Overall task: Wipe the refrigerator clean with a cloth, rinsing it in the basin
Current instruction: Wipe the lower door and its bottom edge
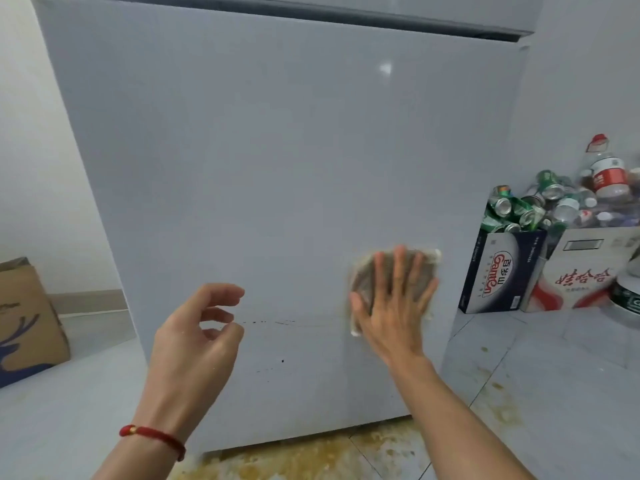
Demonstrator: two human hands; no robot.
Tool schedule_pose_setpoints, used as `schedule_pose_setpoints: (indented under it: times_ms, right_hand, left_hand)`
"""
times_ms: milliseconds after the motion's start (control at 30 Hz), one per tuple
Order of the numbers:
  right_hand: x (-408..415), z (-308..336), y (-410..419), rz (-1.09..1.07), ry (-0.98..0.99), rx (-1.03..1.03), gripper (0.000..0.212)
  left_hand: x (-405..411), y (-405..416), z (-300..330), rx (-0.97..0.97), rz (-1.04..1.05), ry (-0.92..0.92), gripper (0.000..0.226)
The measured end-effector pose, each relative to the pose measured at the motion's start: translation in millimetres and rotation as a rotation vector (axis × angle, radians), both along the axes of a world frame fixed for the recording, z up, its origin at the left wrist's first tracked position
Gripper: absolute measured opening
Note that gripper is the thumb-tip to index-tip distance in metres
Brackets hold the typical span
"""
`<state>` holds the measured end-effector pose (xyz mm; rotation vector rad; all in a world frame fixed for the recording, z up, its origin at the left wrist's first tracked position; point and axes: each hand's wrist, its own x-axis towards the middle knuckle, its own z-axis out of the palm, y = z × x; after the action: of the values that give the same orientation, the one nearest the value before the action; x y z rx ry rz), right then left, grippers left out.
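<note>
The white refrigerator door point(270, 161) fills the middle of the view. My right hand point(394, 303) lies flat, fingers spread, and presses a folded grey-brown cloth point(362, 275) against the door's lower right area. A thin line of dark specks point(270, 322) runs across the door to the left of the cloth, with a few more specks below it. My left hand point(197, 337), with a red cord on the wrist, hovers in front of the door with fingers loosely curled and holds nothing. No basin is in view.
Yellow-brown stains point(311, 459) cover the floor tiles under and to the right of the refrigerator. At the right stand a dark carton point(498, 271) full of green cans, a white carton point(581, 275) and plastic bottles. A brown cardboard box point(27, 317) sits at the left wall.
</note>
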<state>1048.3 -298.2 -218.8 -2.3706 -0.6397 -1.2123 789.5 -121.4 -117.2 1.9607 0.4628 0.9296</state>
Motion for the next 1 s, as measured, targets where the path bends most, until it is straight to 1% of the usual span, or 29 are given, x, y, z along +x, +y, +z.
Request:
schedule_pose_setpoints:
  times_ms: [67, 100, 133, 200, 267, 300, 367, 400, 500, 567, 633, 667, 700, 733, 767, 800, 833, 867, 933, 1000]
  right_hand:
    - [16.9, 0.8, -36.4, -0.076, 0.328, 0.338, 0.091]
    - [18.2, 2.1, -37.0, -0.046, 0.497, 0.52, 0.094]
    - [18.3, 7.7, -38.0, -0.026, 0.602, 0.696, 0.094]
    - [15.8, 18.0, -20.3, -0.059, 0.678, 0.995, 0.087]
    - [0.1, 27.6, 23.0, -0.128, 0.693, 1.183, 0.079]
    - [-15.7, 29.7, 52.6, -0.15, 0.69, 1.19, 0.079]
    - [-64.4, 31.1, 118.9, -0.139, 0.652, 1.041, 0.082]
    - [-93.4, 29.7, 150.9, -0.1, 0.59, 0.916, 0.082]
    - [-160.8, -9.2, 224.1, 0.117, 0.24, 0.369, 0.076]
    - [-169.0, -47.2, 233.8, 0.23, 0.037, 0.041, 0.077]
    - [-147.6, -68.7, 215.2, 0.285, -0.156, -0.233, 0.081]
    - [-133.9, -68.2, 200.8, 0.332, -0.243, -0.336, 0.08]
    - [-117.8, -65.1, 179.7, 0.373, -0.318, -0.401, 0.077]
    - [-100.1, -59.9, 157.6, 0.399, -0.351, -0.427, 0.073]
    - [-81.6, -56.4, 133.6, 0.386, -0.341, -0.408, 0.072]
    - [-62.8, -54.5, 107.5, 0.324, -0.3, -0.351, 0.075]
    - [-43.3, -54.7, 81.0, 0.229, -0.233, -0.251, 0.078]
    - [-27.2, -55.0, 56.4, 0.127, -0.123, -0.108, 0.08]
    - [-6.4, -51.0, 18.3, -0.025, 0.167, 0.275, 0.083]
    - [7.8, -38.5, 0.0, -0.066, 0.445, 0.716, 0.085]
  left_hand:
    - [-6.6, 6.6, -9.8, 0.026, 0.024, 0.035, 0.044]
    - [-14.3, 14.6, -13.8, 0.036, 0.057, 0.062, 0.043]
    - [-18.2, 20.6, -15.0, 0.037, 0.076, 0.078, 0.041]
    - [-27.3, 34.6, -14.0, 0.028, 0.125, 0.092, 0.039]
    - [-37.6, 47.1, -13.2, 0.005, 0.189, 0.097, 0.038]
    - [-42.8, 51.8, -12.8, -0.012, 0.222, 0.098, 0.037]
    - [-50.2, 60.8, -13.1, -0.038, 0.276, 0.11, 0.037]
    - [-52.3, 65.3, -14.2, -0.05, 0.292, 0.112, 0.038]
    - [-57.0, 72.8, -15.7, -0.091, 0.36, 0.106, 0.036]
    - [-56.1, 71.3, -19.8, -0.107, 0.368, 0.126, 0.034]
    - [-52.6, 65.8, -24.1, -0.106, 0.348, 0.156, 0.034]
    - [-51.8, 63.3, -25.8, -0.099, 0.336, 0.177, 0.034]
    - [-49.9, 59.7, -28.9, -0.096, 0.319, 0.202, 0.034]
    - [-48.7, 57.9, -32.0, -0.096, 0.305, 0.224, 0.034]
    - [-48.2, 56.7, -35.2, -0.097, 0.291, 0.245, 0.034]
    - [-47.8, 55.4, -37.6, -0.103, 0.279, 0.261, 0.034]
    - [-47.1, 54.9, -39.5, -0.104, 0.272, 0.274, 0.034]
    - [-47.2, 54.5, -40.8, -0.101, 0.269, 0.284, 0.034]
    - [-48.6, 57.7, -41.8, -0.095, 0.269, 0.299, 0.034]
    - [-51.7, 61.6, -40.9, -0.097, 0.28, 0.309, 0.035]
